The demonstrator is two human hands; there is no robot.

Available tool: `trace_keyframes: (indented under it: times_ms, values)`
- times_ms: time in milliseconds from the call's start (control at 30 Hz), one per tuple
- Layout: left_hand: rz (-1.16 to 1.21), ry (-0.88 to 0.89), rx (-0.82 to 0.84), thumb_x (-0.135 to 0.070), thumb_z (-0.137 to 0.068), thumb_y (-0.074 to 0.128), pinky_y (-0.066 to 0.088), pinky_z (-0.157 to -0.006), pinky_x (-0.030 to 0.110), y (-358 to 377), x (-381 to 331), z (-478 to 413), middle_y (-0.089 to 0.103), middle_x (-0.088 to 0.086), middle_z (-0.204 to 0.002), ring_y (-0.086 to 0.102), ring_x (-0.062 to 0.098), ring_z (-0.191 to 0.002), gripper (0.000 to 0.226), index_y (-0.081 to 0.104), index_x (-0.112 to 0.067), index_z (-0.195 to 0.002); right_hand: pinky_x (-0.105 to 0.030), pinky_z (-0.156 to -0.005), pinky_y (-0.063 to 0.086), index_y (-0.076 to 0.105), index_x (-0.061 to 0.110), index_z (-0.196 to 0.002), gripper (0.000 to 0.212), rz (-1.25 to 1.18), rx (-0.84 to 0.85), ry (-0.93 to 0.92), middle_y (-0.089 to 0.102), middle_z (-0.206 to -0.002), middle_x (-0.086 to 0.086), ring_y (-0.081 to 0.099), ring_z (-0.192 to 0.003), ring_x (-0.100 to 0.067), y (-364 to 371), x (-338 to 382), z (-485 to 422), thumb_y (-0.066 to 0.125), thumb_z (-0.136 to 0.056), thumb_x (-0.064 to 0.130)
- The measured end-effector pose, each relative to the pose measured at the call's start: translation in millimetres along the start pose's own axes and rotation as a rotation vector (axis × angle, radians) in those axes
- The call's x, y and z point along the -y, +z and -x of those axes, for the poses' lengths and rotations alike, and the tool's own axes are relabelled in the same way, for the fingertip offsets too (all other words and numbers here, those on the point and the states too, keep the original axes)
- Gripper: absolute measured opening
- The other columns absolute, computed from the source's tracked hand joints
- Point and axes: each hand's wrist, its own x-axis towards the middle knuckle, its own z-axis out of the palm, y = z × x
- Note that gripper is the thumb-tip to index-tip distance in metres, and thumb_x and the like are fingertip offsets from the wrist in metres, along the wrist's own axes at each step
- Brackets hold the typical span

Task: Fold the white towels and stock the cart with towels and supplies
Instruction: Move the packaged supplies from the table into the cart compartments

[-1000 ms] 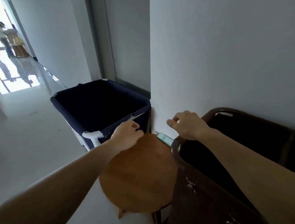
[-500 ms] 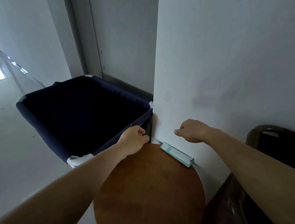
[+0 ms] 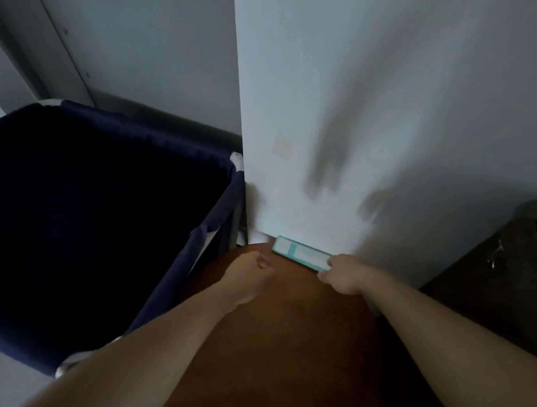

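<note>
White wall (image 3: 381, 90), grey door recess (image 3: 142, 50), round wooden table (image 3: 277, 353), dim light

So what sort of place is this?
Probably a hotel service corridor: a navy fabric laundry hamper, a dark brown cart by the white wall, and a small teal box that the right hand grips.

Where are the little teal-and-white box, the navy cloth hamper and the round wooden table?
Small teal-and-white box (image 3: 299, 252): head view, its top face.
Navy fabric hamper (image 3: 169, 281): head view, near side wall.
Round brown wooden table (image 3: 277, 353): head view, bare top.
</note>
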Motion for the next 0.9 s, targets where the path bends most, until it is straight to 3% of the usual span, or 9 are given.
trace_keyframes:
  times_ms: [100,200,333,467,600,667,800,900]
  values:
    - [0.035,-0.089,0.044,-0.025,-0.095,0.060,0.048,-0.084,0.028,17.2,13.4,-33.6,0.060,-0.001,-0.109,0.058,0.017,-0.102,0.027,0.061,-0.013,-0.119,-0.034,-0.097,0.048,0.055,0.006,-0.131,0.048,-0.083,-0.020,0.050,0.056,-0.135,-0.018,0.057,-0.118,-0.031,25.5,-11.9,-44.7,0.046,-0.099,0.041]
    - [0.030,-0.128,0.069,-0.028,-0.095,0.060,0.042,-0.082,0.023,33.1,24.8,-69.5,0.061,0.002,-0.122,0.055,0.013,-0.102,0.036,0.059,-0.012,-0.127,-0.035,-0.100,0.047,0.053,0.008,-0.134,0.049,-0.129,-0.037,0.088,0.054,-0.137,-0.017,0.054,-0.122,-0.033,50.7,-21.3,-88.7,0.048,-0.099,0.043]
    - [0.056,-0.193,0.063,-0.029,-0.094,0.063,0.047,-0.084,0.026,64.6,46.3,-123.5,0.063,0.002,-0.122,0.058,0.015,-0.105,0.034,0.061,-0.013,-0.124,-0.040,-0.102,0.046,0.051,0.006,-0.136,0.053,-0.168,-0.056,0.139,0.051,-0.138,-0.019,0.050,-0.125,-0.036,84.6,-31.9,-145.5,0.048,-0.098,0.043]
    - [0.219,-0.279,0.123,-0.023,-0.093,0.063,0.049,-0.070,0.024,114.7,74.5,-170.7,0.064,0.003,-0.112,0.061,0.016,-0.098,0.023,0.064,-0.014,-0.115,-0.044,-0.105,0.042,0.043,0.008,-0.140,0.052,-0.109,-0.096,0.094,0.043,-0.142,-0.015,0.042,-0.128,-0.033,118.0,-46.6,-195.5,0.046,-0.099,0.039]
    - [0.354,-0.299,0.155,-0.018,-0.092,0.066,0.053,-0.086,0.035,148.5,98.8,-212.2,0.065,0.008,-0.104,0.063,0.022,-0.098,0.009,0.061,-0.016,-0.099,-0.047,-0.107,0.038,0.034,0.008,-0.144,0.059,-0.012,-0.178,0.082,0.037,-0.145,-0.015,0.037,-0.131,-0.033,144.8,-51.5,-236.6,0.051,-0.096,0.037]
    - [0.388,-0.300,0.118,-0.016,-0.090,0.066,0.053,-0.088,0.039,155.0,109.3,-226.0,0.065,0.005,-0.096,0.064,0.022,-0.095,0.008,0.060,-0.021,-0.089,-0.047,-0.098,0.040,0.042,0.008,-0.137,0.054,0.057,-0.256,0.096,0.047,-0.135,-0.015,0.045,-0.123,-0.034,157.1,-47.7,-245.2,0.056,-0.094,0.037]
    - [0.373,-0.325,0.094,-0.018,-0.088,0.067,0.052,-0.086,0.037,158.5,126.9,-234.8,0.065,-0.001,-0.087,0.063,0.020,-0.088,0.012,0.061,-0.026,-0.082,-0.042,-0.075,0.045,0.065,0.009,-0.103,0.037,0.138,-0.391,0.072,0.063,-0.096,-0.014,0.059,-0.089,-0.035,179.5,-39.1,-237.5,0.078,-0.076,0.030]
    - [0.360,-0.340,0.097,-0.024,-0.083,0.068,0.052,-0.085,0.037,158.5,133.7,-235.5,0.068,0.003,-0.092,0.062,0.020,-0.087,0.007,0.061,-0.026,-0.080,-0.044,-0.077,0.047,0.063,0.009,-0.097,0.039,0.013,-0.366,0.050,0.063,-0.099,-0.014,0.060,-0.092,-0.036,184.9,-34.8,-234.1,0.083,-0.070,0.027]
